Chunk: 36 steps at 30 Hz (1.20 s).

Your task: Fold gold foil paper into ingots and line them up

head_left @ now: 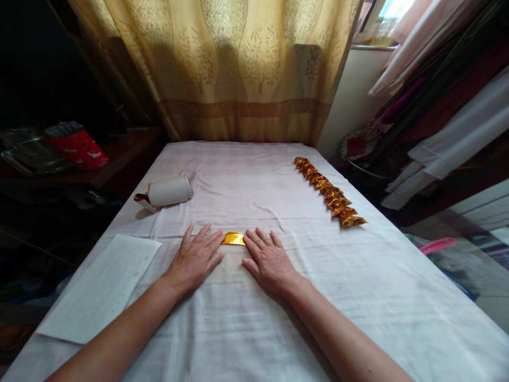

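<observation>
A small folded piece of shiny gold foil paper (234, 239) lies flat on the cloth-covered table, between my two hands. My left hand (194, 259) rests palm down with fingers spread, its fingertips at the foil's left end. From the other side, my right hand (269, 260) lies flat too, fingers outstretched and their tips touching the right end. Parts of the foil's ends may be hidden under the fingertips. Toward the far right, a row of folded gold foil pieces (328, 192) runs diagonally across the cloth.
A white roll (170, 191) with a brown-gold strip at its end sits at the back left. Near the left edge lies a white sheet of paper (105, 289). A red container (77, 147) stands on a side surface. Curtains (238, 63) hang behind the table (246, 175).
</observation>
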{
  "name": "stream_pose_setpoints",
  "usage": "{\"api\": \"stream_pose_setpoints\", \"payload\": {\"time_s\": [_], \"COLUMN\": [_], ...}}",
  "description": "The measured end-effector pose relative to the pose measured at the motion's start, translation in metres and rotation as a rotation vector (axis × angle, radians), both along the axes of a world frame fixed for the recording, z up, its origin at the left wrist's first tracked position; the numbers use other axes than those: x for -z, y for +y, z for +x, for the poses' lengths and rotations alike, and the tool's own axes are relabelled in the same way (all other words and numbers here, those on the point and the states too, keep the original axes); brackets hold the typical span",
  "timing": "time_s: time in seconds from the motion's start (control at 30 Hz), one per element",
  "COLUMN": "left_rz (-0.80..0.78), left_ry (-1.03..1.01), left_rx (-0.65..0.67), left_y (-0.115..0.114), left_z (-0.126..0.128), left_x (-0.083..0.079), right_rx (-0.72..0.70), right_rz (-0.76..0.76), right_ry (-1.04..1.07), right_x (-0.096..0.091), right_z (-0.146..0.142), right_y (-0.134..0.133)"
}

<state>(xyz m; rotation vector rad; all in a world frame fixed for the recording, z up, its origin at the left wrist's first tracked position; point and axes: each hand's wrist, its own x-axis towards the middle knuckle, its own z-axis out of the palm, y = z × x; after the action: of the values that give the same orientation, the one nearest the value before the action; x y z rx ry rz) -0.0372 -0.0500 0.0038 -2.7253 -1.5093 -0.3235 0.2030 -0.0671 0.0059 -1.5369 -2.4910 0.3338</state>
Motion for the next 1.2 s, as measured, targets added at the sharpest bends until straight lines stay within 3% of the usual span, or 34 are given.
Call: {"api": "stream_pose_setpoints", "payload": {"time_s": [0.23,0.47,0.67,1.2], "left_rz": [0.057,0.037,0.020,-0.090], "left_ry": [-0.027,-0.088,-0.204,-0.482], "left_rx": [-0.020,-0.029,-0.029,-0.064], "left_y": [0.015,0.013,0.012,0.016], "left_z": [0.018,0.032,0.043,0.031], "left_x": [-0.013,-0.005,0.001,0.007], "right_rx": [0.050,0.138,0.244,0.316], "right_rz": [0.055,0.191,0.180,0.134], "right_ry": [0.060,0.294,0.374,0.533], "right_x": [0.001,0.010,0.014,0.013], "right_z": [-0.004,0.005,0.011,0.013], "right_y": [0.002,0.011,0.019,0.020]}}
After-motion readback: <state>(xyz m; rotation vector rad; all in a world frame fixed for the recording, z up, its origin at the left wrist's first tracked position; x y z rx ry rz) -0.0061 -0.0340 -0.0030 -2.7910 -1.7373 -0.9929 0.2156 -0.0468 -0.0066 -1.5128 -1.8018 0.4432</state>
